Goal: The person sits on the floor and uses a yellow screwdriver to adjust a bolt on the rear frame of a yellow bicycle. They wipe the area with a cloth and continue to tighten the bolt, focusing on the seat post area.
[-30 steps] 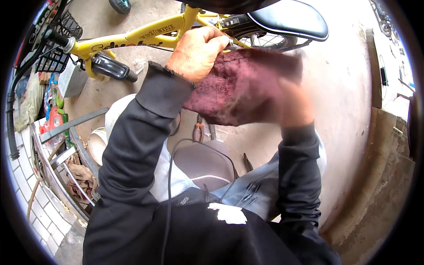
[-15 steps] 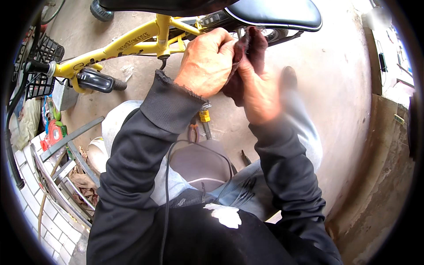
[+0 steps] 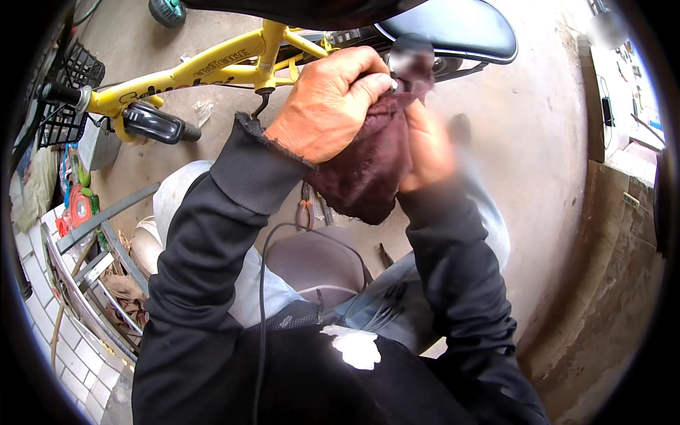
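Note:
A dark maroon cloth point(image 3: 368, 163) hangs between my two hands, its loose end spread below them. My right hand point(image 3: 428, 145), partly blurred, is closed around the cloth's right side and upper end. My left hand point(image 3: 329, 106) is closed in a pinch against the cloth's upper left edge. A small pale, shiny bit point(image 3: 394, 84) shows at its thumb and fingertip; its kind is too small to tell. Just beyond my hands stands a yellow bicycle frame point(image 3: 205, 69) with a black padded seat point(image 3: 453, 28).
Pliers point(image 3: 305, 207) lie on the floor between my knees, near a grey rounded surface point(image 3: 319, 258). A thin black cable point(image 3: 263, 312) runs down my front. Left are a black basket point(image 3: 74, 92) and a grey metal frame point(image 3: 106, 219); a low wall point(image 3: 613, 234) runs along the right.
The bunched cloth has opened out and now hangs lower, covering the yellow-handled tool on the floor. My left hand has shifted slightly left, and the small shiny bit has come into sight.

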`<act>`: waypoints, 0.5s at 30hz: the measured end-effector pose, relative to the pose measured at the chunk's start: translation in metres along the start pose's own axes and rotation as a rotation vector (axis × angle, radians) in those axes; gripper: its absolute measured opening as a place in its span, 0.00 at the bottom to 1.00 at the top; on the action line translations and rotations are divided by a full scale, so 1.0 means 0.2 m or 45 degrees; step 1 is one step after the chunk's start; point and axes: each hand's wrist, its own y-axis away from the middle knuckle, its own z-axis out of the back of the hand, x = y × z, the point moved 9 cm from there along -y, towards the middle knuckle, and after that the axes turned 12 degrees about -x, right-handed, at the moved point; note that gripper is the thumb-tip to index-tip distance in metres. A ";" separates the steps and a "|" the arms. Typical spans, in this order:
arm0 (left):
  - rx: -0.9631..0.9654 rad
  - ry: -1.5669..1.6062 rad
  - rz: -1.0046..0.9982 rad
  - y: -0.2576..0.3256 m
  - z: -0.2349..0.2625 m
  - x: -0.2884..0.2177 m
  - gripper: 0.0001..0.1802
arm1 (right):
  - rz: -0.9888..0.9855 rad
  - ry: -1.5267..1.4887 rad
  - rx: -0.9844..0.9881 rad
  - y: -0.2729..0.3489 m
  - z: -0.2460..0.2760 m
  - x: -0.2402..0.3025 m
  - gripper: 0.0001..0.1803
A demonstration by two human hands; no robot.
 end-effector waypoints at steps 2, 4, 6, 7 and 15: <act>-0.069 0.206 0.163 -0.01 0.01 0.06 0.07 | 0.030 0.042 -0.021 -0.01 0.04 0.03 0.21; -0.059 0.378 0.293 -0.01 0.01 0.11 0.08 | 0.100 0.088 0.010 0.01 0.00 0.06 0.17; -0.080 0.435 0.343 -0.01 0.00 0.13 0.10 | 0.280 0.195 0.051 0.03 -0.03 0.11 0.17; -0.107 0.429 0.335 -0.01 0.00 0.12 0.11 | 0.288 0.209 -0.002 0.05 -0.04 0.14 0.17; -0.083 0.379 0.382 0.00 -0.03 0.16 0.12 | 0.452 0.261 -0.004 0.07 -0.06 0.21 0.16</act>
